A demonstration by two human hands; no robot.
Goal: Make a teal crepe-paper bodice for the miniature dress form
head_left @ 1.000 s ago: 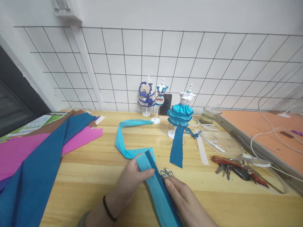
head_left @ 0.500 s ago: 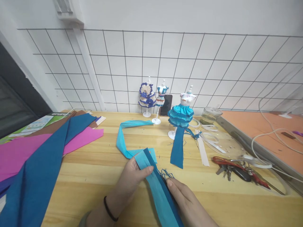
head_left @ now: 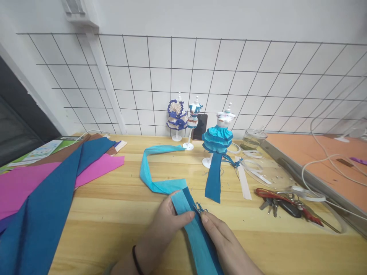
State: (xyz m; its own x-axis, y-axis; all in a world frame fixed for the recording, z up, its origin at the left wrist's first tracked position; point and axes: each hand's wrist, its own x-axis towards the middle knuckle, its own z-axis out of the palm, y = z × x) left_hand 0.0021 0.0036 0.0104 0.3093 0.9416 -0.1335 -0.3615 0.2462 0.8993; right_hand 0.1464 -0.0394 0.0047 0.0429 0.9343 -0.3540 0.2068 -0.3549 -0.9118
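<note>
My left hand (head_left: 170, 221) is closed on a pair of layered crepe paper strips, thumb pressed on top. The light blue strip (head_left: 195, 244) lies over a dark blue strip (head_left: 189, 198), and both run down toward the bottom edge. Closed at the right edge of the dark blue layer, my right hand (head_left: 219, 231) pinches it; what else lies under its fingers is hidden. Thin blue paper shreds (head_left: 200, 207) curl at its fingertips. Beyond stands a small dress form (head_left: 225, 120) wearing a ruffled blue paper skirt (head_left: 217, 139) with a dark blue strip hanging down.
A folded light blue strip (head_left: 145, 168) lies on the wooden table. Two more dress forms (head_left: 177, 121) and a phone (head_left: 200, 128) stand at the wall. Coloured paper sheets (head_left: 43, 206) cover the left; keys (head_left: 273, 208), white tape (head_left: 255, 166) and a glass jar (head_left: 252, 140) sit right.
Both hands' fingers are still closed on the layered strips. My left hand and the strips' top end have shifted slightly right and down. The view has moved a little.
</note>
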